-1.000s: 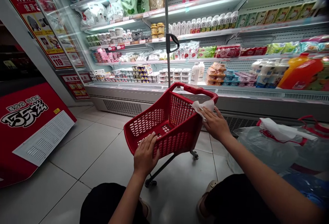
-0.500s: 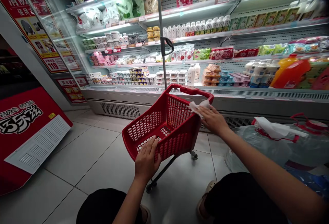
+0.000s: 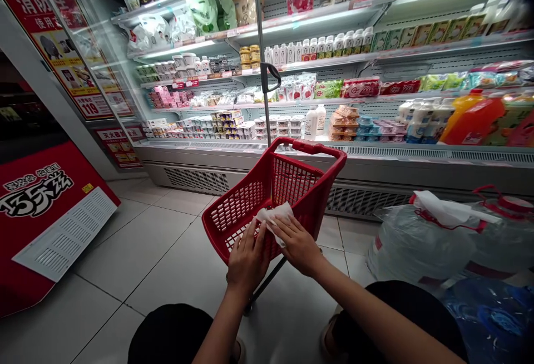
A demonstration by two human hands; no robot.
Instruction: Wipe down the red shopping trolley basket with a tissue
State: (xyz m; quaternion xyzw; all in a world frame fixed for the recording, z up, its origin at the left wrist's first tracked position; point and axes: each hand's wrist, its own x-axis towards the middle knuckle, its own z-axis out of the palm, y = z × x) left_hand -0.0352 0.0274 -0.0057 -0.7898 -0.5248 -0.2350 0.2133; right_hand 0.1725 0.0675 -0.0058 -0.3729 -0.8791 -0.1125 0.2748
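Observation:
A red plastic shopping cart (image 3: 246,197) with lattice walls stands in front of me, its handle at the far side. My right hand (image 3: 294,239) presses a white cloth or tissue (image 3: 277,216) onto the cart's near rim, fingers over it. Close beside it on the left, my left hand (image 3: 249,255) rests on the same rim, fingers extended, with nothing seen in it. The two hands are nearly touching. Part of the near wall is hidden behind them.
A refrigerated shelf unit (image 3: 396,155) with packaged goods runs behind the cart. Large clear water bottles (image 3: 421,241) and a blue one (image 3: 496,319) stand at right. A red freezer (image 3: 37,230) is at left.
My right hand has slid with the white cloth along the cart's rim, from near the handle down and left to beside my left hand. My left hand has shifted slightly right; the cart has turned slightly.

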